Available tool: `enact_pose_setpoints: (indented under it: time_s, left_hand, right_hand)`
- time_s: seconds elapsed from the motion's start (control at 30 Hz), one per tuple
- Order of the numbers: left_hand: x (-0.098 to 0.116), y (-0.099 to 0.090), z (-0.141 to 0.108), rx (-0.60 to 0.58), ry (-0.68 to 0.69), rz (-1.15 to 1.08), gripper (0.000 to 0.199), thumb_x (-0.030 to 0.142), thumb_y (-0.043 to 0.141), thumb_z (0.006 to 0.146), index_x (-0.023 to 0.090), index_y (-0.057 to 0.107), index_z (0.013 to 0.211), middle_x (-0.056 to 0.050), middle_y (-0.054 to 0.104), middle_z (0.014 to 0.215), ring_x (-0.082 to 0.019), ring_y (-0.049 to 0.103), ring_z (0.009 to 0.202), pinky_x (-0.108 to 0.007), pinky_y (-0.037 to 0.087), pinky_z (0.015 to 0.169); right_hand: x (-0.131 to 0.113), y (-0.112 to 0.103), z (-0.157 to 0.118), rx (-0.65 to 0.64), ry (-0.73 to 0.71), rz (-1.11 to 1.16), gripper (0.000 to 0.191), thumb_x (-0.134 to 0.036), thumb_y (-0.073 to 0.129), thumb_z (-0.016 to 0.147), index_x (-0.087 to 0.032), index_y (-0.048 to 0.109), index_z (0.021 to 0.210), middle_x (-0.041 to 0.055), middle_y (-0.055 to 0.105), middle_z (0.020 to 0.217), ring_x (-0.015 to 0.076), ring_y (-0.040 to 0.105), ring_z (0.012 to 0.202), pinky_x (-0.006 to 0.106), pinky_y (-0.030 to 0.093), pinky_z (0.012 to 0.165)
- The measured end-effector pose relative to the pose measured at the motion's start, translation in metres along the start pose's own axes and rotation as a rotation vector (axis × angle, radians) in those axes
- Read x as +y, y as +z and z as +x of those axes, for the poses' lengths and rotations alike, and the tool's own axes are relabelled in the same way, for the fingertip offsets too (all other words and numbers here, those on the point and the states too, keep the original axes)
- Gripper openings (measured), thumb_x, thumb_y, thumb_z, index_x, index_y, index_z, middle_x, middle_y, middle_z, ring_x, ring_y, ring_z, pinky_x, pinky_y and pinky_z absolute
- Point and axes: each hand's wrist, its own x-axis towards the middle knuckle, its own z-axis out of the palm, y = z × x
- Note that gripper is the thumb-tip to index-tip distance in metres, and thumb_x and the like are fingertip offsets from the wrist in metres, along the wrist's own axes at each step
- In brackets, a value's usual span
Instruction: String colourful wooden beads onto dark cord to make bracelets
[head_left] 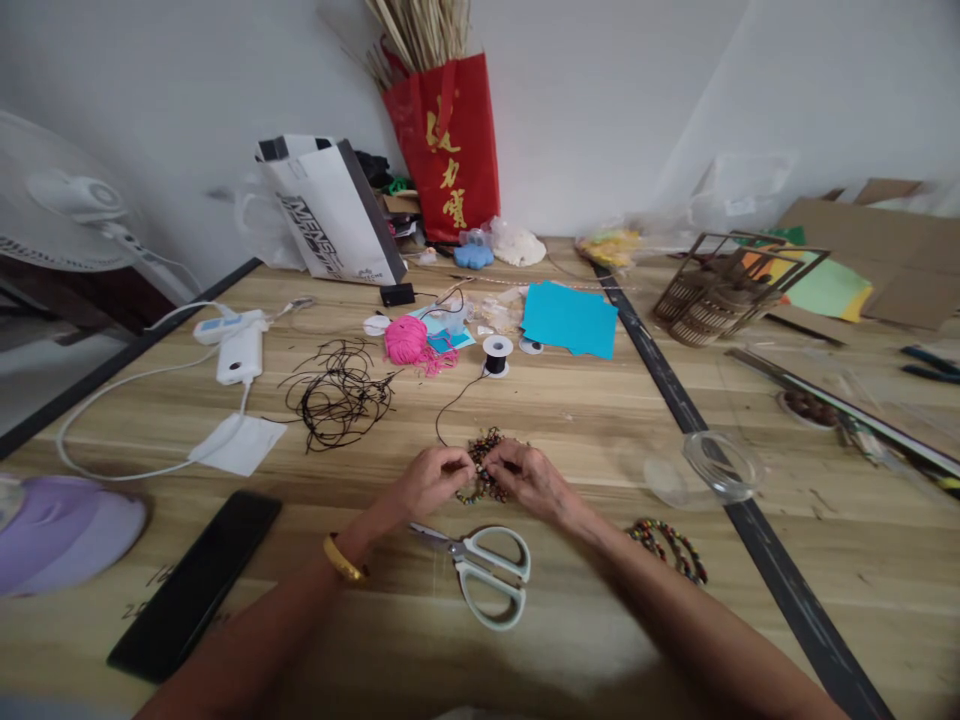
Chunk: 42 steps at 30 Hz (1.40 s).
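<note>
Both hands meet at a small heap of dark, multicoloured beads point(491, 487) on the wooden table. My left hand point(439, 480) is at the heap's left side, its thumb and fingers pinched together. From the right, my right hand point(529, 477) reaches over the beads with its fingers also pinched. What each pinch holds is too small to make out. Behind them stands a spool of black cord point(496, 362), its loose end trailing toward the beads. White-handled scissors point(487, 575) lie just in front of the hands. Beaded bracelets point(675, 550) rest beside my right forearm.
A tangle of black cord point(341, 395), pink yarn point(406, 340) and blue sheets point(570, 318) lie farther back. A clear round container point(724, 467) is at the right. At the left are a black phone-like slab point(199, 585) and a power strip point(240, 350) with cable.
</note>
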Motion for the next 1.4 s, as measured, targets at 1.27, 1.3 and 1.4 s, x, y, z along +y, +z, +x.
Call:
enact_pose_setpoints:
  time_s: [1.27, 1.3, 1.4]
  left_hand:
    - [-0.007, 0.008, -0.011, -0.071, 0.061, 0.125, 0.018, 0.023, 0.046, 0.082, 0.015, 0.055, 0.068, 0.001, 0.054, 0.063, -0.012, 0.046, 0.061, -0.022, 0.032, 0.058]
    - [-0.007, 0.007, -0.011, -0.075, 0.065, 0.115, 0.018, 0.023, 0.047, 0.082, 0.015, 0.054, 0.068, 0.001, 0.053, 0.063, -0.012, 0.046, 0.061, -0.022, 0.032, 0.058]
    - [-0.008, 0.005, -0.011, -0.093, 0.086, 0.071, 0.017, 0.023, 0.047, 0.081, 0.015, 0.054, 0.068, 0.001, 0.054, 0.064, -0.012, 0.047, 0.061, -0.021, 0.033, 0.057]
  right_hand:
    - [-0.022, 0.0, -0.006, -0.13, -0.222, -0.335, 0.015, -0.004, 0.053, 0.085, -0.015, 0.055, 0.075, 0.0034, 0.054, 0.078, 0.0134, 0.05, 0.068, 0.023, 0.036, 0.06]
    - [-0.021, 0.0, -0.006, -0.128, -0.225, -0.34, 0.015, -0.005, 0.053, 0.085, -0.015, 0.055, 0.075, 0.0034, 0.054, 0.078, 0.0134, 0.05, 0.068, 0.023, 0.036, 0.06]
    - [-0.018, 0.002, -0.007, -0.133, -0.253, -0.351, 0.014, -0.006, 0.051, 0.087, -0.015, 0.055, 0.078, 0.0039, 0.054, 0.079, 0.0138, 0.05, 0.069, 0.023, 0.036, 0.061]
